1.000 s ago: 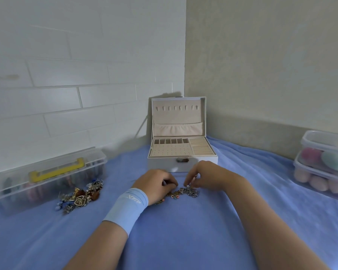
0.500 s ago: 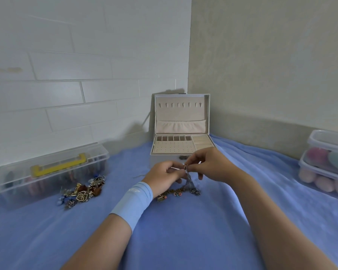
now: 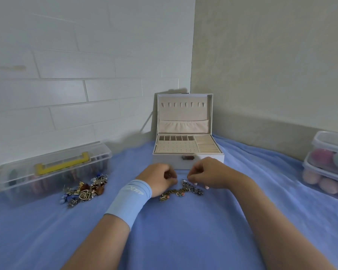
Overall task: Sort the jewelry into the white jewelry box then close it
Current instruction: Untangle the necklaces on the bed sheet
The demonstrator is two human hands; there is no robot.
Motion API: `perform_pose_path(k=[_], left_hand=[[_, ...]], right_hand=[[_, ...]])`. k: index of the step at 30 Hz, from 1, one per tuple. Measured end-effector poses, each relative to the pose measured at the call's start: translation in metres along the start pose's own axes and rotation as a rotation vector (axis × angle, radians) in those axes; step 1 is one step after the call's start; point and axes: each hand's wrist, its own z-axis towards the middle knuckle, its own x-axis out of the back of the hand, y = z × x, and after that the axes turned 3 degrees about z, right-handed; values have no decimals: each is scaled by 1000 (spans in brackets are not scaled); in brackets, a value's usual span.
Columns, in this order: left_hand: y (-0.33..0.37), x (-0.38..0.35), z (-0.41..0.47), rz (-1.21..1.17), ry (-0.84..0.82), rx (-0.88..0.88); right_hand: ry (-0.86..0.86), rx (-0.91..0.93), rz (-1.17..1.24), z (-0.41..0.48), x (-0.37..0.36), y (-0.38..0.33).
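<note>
A blue-clothed bench (image 3: pixel 183 240) meets a tiled wall; the box (image 3: pixel 185 121) stands open. Just before it, left hand (image 3: pixel 160 178) and right hand (image 3: pixel 209 174) curl fingers (image 3: pixel 197 170) over jewelry (image 3: pixel 181 190), grip unclear. The wristband (image 3: pixel 133 197) reads XTEP.

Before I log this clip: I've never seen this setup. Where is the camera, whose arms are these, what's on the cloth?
No machine here: a person works bare-handed, and the one camera sits on their head, looking down. The left hand, wearing a blue wristband, and the right hand curl over a tangle of jewelry on the blue cloth; whether either pinches a piece is too small to tell. Behind stands the white jewelry box, lid open. Left lie a second jewelry pile and a clear case with a yellow handle; right, stacked clear tubs.
</note>
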Motion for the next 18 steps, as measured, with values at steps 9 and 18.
perform_pose_path(k=[9, 18], left_hand=[[13, 20, -15, 225, -290, -33], [14, 41, -27, 280, -474, 40]], right_hand=[[-211, -96, -141, -13, 9, -11], [-401, -55, -85, -21, 19, -17]])
